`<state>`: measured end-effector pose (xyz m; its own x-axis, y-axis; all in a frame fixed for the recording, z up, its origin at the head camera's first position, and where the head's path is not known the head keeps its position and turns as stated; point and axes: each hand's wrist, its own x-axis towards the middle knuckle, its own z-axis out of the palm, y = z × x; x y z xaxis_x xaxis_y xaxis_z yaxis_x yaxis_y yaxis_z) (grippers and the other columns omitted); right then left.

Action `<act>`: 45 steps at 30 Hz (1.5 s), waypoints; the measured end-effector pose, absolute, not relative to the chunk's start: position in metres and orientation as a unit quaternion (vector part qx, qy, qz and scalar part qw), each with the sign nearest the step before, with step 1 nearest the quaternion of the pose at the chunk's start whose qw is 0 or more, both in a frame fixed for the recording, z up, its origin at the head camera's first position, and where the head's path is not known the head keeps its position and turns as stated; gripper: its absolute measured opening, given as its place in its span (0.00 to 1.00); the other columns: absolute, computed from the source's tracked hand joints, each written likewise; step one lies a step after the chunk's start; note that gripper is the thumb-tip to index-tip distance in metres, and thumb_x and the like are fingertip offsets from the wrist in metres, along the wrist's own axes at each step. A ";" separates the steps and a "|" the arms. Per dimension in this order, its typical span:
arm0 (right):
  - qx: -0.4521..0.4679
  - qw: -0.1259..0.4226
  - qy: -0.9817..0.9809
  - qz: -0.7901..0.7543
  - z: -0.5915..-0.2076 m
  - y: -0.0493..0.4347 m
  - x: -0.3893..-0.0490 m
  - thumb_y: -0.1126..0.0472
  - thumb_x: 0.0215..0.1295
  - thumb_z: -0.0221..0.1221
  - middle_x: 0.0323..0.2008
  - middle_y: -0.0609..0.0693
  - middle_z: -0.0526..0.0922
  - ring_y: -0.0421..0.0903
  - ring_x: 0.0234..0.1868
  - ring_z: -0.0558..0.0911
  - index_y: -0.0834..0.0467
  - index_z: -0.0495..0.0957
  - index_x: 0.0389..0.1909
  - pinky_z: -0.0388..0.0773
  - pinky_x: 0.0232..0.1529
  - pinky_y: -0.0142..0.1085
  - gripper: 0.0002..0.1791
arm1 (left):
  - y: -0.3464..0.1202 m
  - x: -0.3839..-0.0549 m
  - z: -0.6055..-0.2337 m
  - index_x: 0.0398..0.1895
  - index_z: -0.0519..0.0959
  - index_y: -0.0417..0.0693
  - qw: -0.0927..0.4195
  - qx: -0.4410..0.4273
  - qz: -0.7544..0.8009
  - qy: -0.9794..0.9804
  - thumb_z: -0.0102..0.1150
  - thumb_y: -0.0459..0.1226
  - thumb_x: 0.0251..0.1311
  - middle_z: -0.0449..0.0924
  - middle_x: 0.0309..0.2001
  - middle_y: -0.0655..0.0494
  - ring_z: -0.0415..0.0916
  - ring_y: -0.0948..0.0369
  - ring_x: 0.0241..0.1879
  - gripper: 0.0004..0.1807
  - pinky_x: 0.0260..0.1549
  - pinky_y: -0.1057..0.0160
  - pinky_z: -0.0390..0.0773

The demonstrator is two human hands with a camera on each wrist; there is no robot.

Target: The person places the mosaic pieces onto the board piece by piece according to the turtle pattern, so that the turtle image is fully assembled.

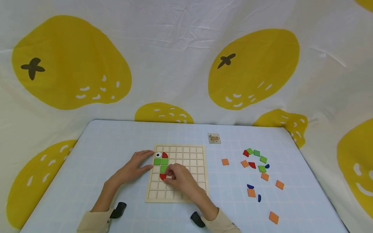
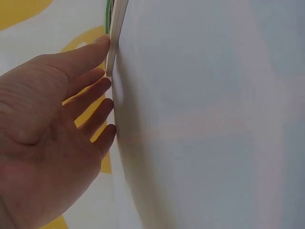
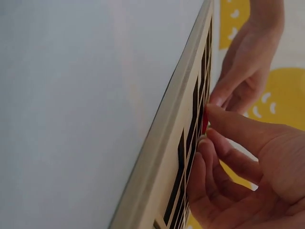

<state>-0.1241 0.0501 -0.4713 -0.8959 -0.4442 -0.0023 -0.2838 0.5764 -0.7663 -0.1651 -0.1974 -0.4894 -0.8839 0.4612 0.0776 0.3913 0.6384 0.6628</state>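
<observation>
A wooden grid board (image 1: 186,198) lies flat on the table. In its left columns sit a white eye piece (image 1: 158,155), a red quarter-round tile (image 1: 164,155) and several green square tiles (image 1: 157,161). My right hand (image 1: 183,179) is over the board, thumb and index finger pinching another red quarter-round tile (image 1: 162,176) just below the lowest green square; a sliver of that red tile shows between the fingertips in the right wrist view. My left hand (image 1: 132,168) rests at the board's left edge, fingers extended; thumb and fingertips meet that edge in the left wrist view (image 2: 52,119).
Right of the board, loose tiles are scattered: orange squares (image 1: 274,217), green squares (image 1: 256,152), red pieces (image 1: 252,165) and dark blue half-rounds (image 1: 259,198). A small picture card (image 1: 214,138) lies beyond the board's far right corner. A fruit-patterned cloth (image 1: 175,81) hangs behind the table.
</observation>
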 end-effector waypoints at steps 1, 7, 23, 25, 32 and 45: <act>-0.204 0.097 0.883 -0.412 -0.471 0.050 -0.124 0.65 0.62 0.72 0.34 0.48 0.80 0.42 0.33 0.77 0.60 0.83 0.39 0.75 0.36 0.27 0.08 | -0.197 -0.165 -0.489 0.72 0.70 0.35 0.051 0.235 0.353 0.904 0.63 0.38 0.71 0.68 0.70 0.36 0.61 0.37 0.70 0.30 0.67 0.33 0.63; -0.204 0.094 0.879 -0.421 -0.473 0.051 -0.125 0.66 0.63 0.71 0.35 0.48 0.81 0.40 0.34 0.78 0.60 0.83 0.40 0.77 0.37 0.26 0.07 | -0.199 -0.167 -0.489 0.72 0.70 0.35 0.049 0.238 0.352 0.904 0.63 0.39 0.71 0.69 0.70 0.36 0.61 0.37 0.69 0.30 0.67 0.33 0.63; -0.210 0.027 0.881 -0.424 -0.468 0.124 -0.137 0.67 0.69 0.65 0.39 0.47 0.82 0.42 0.40 0.81 0.62 0.82 0.48 0.82 0.42 0.33 0.08 | -0.203 -0.162 -0.488 0.71 0.70 0.34 0.050 0.238 0.352 0.904 0.63 0.38 0.71 0.69 0.70 0.35 0.61 0.36 0.69 0.30 0.67 0.33 0.63; -0.198 0.012 0.883 -0.425 -0.467 0.139 -0.140 0.68 0.69 0.65 0.39 0.48 0.82 0.43 0.40 0.81 0.63 0.82 0.48 0.83 0.43 0.35 0.09 | -0.204 -0.162 -0.488 0.71 0.70 0.34 0.050 0.239 0.349 0.905 0.63 0.38 0.71 0.69 0.70 0.35 0.61 0.36 0.70 0.30 0.67 0.33 0.63; -0.127 -0.018 0.908 -0.398 -0.464 0.185 -0.146 0.66 0.67 0.67 0.44 0.51 0.84 0.46 0.46 0.81 0.63 0.82 0.51 0.84 0.50 0.43 0.13 | -0.202 -0.161 -0.487 0.71 0.70 0.35 0.048 0.243 0.345 0.905 0.63 0.38 0.71 0.69 0.70 0.36 0.62 0.37 0.69 0.30 0.66 0.34 0.64; -0.033 0.004 0.940 -0.340 -0.468 0.233 -0.151 0.64 0.68 0.67 0.57 0.57 0.80 0.55 0.56 0.78 0.59 0.81 0.59 0.80 0.59 0.52 0.20 | -0.201 -0.163 -0.489 0.72 0.69 0.36 0.059 0.241 0.344 0.906 0.63 0.38 0.71 0.69 0.71 0.37 0.62 0.38 0.70 0.30 0.68 0.35 0.64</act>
